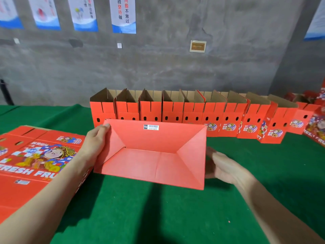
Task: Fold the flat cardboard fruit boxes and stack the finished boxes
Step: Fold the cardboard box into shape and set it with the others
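Cardboard fruit box (149, 147), red and partly folded, is being held over the bench at the middle of the view. A face of folded flaps is turning toward the camera, and a barcode label (151, 127) is sitting near its 12 o'clock edge. The left hand (95, 141) is holding the box at 9 o'clock, its grip curling over the upper corner. The right hand (223, 166) is lying against the box end at 3 o'clock, its grip looking loose and fairly straight-fingered, though blur is hiding the detail. A stack of flat printed boxes (35, 155) is lying at 9 o'clock on the green bench (158, 217). A row of folded boxes (175, 110) is standing side by side from 12 to 2 o'clock, before a grey wall (175, 59) carrying posters (123, 14).
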`<move>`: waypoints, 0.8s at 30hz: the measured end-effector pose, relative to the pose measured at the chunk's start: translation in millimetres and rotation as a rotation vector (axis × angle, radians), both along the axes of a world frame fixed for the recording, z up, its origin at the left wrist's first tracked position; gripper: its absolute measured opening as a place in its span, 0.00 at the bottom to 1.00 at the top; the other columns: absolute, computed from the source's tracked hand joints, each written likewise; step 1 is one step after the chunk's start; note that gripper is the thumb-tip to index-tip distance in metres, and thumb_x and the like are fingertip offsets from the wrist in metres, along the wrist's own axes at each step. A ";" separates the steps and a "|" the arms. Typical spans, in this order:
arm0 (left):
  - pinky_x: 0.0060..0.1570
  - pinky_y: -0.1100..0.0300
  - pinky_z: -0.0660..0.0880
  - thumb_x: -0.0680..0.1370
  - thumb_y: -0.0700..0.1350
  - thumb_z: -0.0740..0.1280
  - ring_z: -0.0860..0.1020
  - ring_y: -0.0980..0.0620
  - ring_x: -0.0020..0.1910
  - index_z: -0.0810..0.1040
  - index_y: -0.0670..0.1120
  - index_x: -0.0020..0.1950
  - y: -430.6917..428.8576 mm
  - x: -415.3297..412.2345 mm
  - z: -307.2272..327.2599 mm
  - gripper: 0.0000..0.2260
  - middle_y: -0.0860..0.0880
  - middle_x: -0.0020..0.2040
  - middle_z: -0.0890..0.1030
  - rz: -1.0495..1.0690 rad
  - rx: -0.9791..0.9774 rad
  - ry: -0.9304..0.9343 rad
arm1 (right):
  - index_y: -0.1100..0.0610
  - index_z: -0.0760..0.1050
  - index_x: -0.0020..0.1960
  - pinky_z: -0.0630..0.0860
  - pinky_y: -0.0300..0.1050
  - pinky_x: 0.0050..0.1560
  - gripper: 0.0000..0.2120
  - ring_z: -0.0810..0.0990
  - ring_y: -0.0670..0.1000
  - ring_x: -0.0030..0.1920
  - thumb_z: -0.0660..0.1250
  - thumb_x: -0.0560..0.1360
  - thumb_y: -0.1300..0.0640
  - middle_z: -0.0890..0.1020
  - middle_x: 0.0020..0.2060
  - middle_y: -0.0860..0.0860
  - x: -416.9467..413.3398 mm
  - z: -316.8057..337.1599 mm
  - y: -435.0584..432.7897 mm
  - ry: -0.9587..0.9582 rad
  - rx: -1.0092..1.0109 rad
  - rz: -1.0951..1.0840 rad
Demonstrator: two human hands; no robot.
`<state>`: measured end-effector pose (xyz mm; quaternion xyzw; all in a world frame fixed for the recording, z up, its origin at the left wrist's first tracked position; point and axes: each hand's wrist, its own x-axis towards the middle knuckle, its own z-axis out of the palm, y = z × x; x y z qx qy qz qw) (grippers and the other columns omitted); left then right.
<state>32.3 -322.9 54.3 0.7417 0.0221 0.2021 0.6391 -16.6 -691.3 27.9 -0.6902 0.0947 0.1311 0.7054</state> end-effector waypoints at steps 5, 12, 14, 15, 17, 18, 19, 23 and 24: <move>0.39 0.65 0.69 0.80 0.64 0.50 0.76 0.62 0.36 0.78 0.47 0.43 4.2 1.3 -4.3 0.26 0.55 0.37 0.79 -0.058 0.069 0.175 | 0.58 0.75 0.55 0.77 0.44 0.33 0.23 0.79 0.51 0.35 0.75 0.63 0.50 0.84 0.39 0.54 -2.6 9.0 8.1 -0.116 0.265 -0.025; 0.68 0.62 0.53 0.81 0.56 0.55 0.59 0.53 0.74 0.57 0.46 0.77 -24.4 -14.4 -29.8 0.27 0.50 0.77 0.59 -0.215 0.216 0.248 | 0.53 0.62 0.53 0.72 0.42 0.46 0.25 0.73 0.47 0.39 0.76 0.68 0.65 0.72 0.47 0.53 -8.4 -1.6 33.4 -0.429 -0.170 -0.190; 0.68 0.59 0.57 0.81 0.54 0.57 0.61 0.55 0.72 0.59 0.47 0.77 -44.9 -20.8 -32.3 0.26 0.50 0.76 0.60 -0.298 0.249 0.247 | 0.52 0.61 0.50 0.71 0.43 0.45 0.23 0.72 0.48 0.40 0.76 0.69 0.60 0.71 0.43 0.52 -11.3 -14.0 39.5 -0.491 -0.376 -0.185; 0.66 0.59 0.59 0.81 0.54 0.58 0.62 0.56 0.70 0.59 0.48 0.77 -54.9 -23.5 -33.3 0.25 0.50 0.76 0.61 -0.345 0.277 0.253 | 0.53 0.61 0.50 0.71 0.44 0.44 0.22 0.72 0.49 0.39 0.75 0.70 0.58 0.71 0.41 0.53 -13.0 -22.6 40.4 -0.503 -0.448 -0.169; 0.62 0.62 0.61 0.81 0.53 0.58 0.64 0.60 0.64 0.60 0.51 0.76 -71.2 -27.1 -36.4 0.24 0.52 0.75 0.63 -0.432 0.320 0.253 | 0.54 0.61 0.49 0.71 0.45 0.43 0.19 0.70 0.49 0.38 0.72 0.72 0.59 0.70 0.39 0.53 -16.4 -44.4 36.3 -0.501 -0.554 -0.137; 0.61 0.63 0.61 0.81 0.52 0.58 0.64 0.61 0.63 0.60 0.52 0.76 -78.2 -28.3 -38.0 0.23 0.52 0.74 0.64 -0.467 0.326 0.249 | 0.55 0.61 0.49 0.70 0.44 0.42 0.17 0.69 0.48 0.37 0.71 0.73 0.62 0.69 0.38 0.52 -18.2 -56.6 31.5 -0.495 -0.606 -0.127; 0.60 0.65 0.62 0.81 0.52 0.58 0.64 0.61 0.63 0.60 0.52 0.76 -85.0 -29.6 -39.4 0.23 0.52 0.73 0.65 -0.500 0.324 0.243 | 0.56 0.61 0.48 0.69 0.42 0.41 0.15 0.67 0.48 0.37 0.69 0.73 0.64 0.67 0.38 0.50 -20.7 -68.6 26.3 -0.487 -0.653 -0.119; 0.57 0.70 0.68 0.82 0.46 0.58 0.66 0.61 0.64 0.62 0.50 0.75 -106.3 -31.2 -44.3 0.21 0.51 0.73 0.67 -0.565 0.273 0.211 | 0.56 0.64 0.46 0.75 0.46 0.54 0.14 0.71 0.44 0.40 0.67 0.73 0.69 0.69 0.41 0.47 -34.9 -108.4 11.8 -0.448 -0.719 -0.101; 0.61 0.66 0.68 0.82 0.45 0.59 0.67 0.59 0.66 0.61 0.50 0.75 -110.4 -30.9 -45.0 0.21 0.50 0.73 0.66 -0.569 0.269 0.202 | 0.56 0.66 0.46 0.75 0.48 0.58 0.13 0.73 0.43 0.43 0.68 0.72 0.69 0.70 0.44 0.47 -38.5 -117.3 10.8 -0.460 -0.738 -0.113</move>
